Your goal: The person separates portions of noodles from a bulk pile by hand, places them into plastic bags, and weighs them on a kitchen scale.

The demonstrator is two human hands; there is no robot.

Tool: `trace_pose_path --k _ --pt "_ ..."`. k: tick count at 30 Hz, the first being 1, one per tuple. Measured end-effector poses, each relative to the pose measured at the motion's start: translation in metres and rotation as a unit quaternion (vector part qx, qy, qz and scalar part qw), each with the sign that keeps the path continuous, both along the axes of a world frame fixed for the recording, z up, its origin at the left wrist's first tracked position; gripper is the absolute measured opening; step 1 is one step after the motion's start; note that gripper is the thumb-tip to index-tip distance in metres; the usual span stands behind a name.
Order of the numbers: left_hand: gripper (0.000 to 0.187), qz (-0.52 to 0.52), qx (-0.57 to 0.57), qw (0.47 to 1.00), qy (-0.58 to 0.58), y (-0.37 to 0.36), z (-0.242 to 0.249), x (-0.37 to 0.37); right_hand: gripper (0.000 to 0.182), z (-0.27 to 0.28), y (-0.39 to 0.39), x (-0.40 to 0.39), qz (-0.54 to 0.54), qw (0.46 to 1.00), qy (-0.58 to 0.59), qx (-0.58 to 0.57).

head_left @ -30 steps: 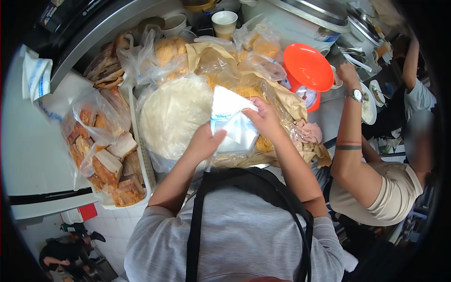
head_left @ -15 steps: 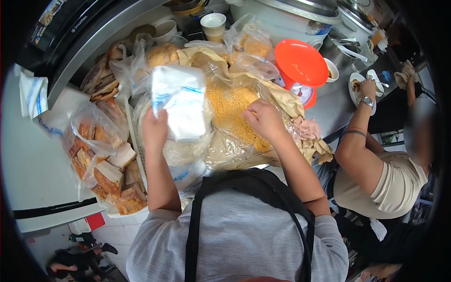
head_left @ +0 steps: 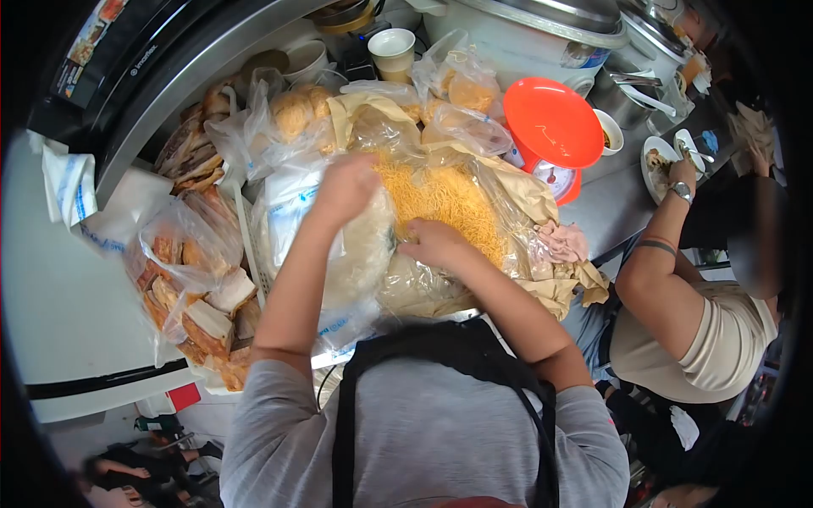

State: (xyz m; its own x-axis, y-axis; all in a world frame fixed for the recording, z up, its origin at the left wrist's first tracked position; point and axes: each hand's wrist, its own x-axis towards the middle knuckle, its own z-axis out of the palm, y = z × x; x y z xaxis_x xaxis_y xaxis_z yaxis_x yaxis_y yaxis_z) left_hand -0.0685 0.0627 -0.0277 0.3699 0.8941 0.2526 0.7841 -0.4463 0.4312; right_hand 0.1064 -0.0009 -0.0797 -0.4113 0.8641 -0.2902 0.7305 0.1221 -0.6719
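A mound of thin yellow noodles (head_left: 453,203) lies on brown paper and clear plastic. My left hand (head_left: 349,188), smeared by motion, is over the noodles' left edge; its fingers cannot be made out. At the lower left of the mound, my right hand (head_left: 440,245) has its thumb and forefinger apart, touching or just above the noodles. Beneath my left forearm, a stack of white plastic bags with blue print (head_left: 286,207) rests on a large clear bag of pale, whitish contents (head_left: 364,258).
Roasted meat chunks (head_left: 207,322) in plastic lie at left. A red kitchen scale (head_left: 550,123) stands behind the noodles on the right, near a paper cup (head_left: 392,52) and a large pot (head_left: 517,38). A co-worker (head_left: 677,322) at right reaches to a plate (head_left: 656,165).
My left hand has let go of the white bag stack, now lying on the clear bag, and moved right to the noodles. My right hand has moved left and down, its fingers opening.
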Motion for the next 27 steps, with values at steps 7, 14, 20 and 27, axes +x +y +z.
trace_pose_path --k 7,14,20,27 --pt "0.020 -0.257 -0.127 0.927 0.242 0.002 -0.032 0.015 0.042 -0.008 0.016 -0.012 0.084 0.967 0.184 -0.154" --pt "0.022 -0.249 -0.008 0.950 0.189 -0.010 -0.045 0.007 0.024 -0.005 0.075 -0.005 0.018 0.997 0.051 -0.053" --pt "0.019 -0.130 0.124 0.983 0.040 -0.033 0.016 -0.022 0.050 -0.034 0.099 -0.023 -0.097 0.989 0.100 0.047" --pt "0.021 -0.045 0.188 0.981 -0.008 -0.057 0.062 -0.072 0.066 -0.001 0.086 -0.084 -0.026 0.991 -0.100 0.083"
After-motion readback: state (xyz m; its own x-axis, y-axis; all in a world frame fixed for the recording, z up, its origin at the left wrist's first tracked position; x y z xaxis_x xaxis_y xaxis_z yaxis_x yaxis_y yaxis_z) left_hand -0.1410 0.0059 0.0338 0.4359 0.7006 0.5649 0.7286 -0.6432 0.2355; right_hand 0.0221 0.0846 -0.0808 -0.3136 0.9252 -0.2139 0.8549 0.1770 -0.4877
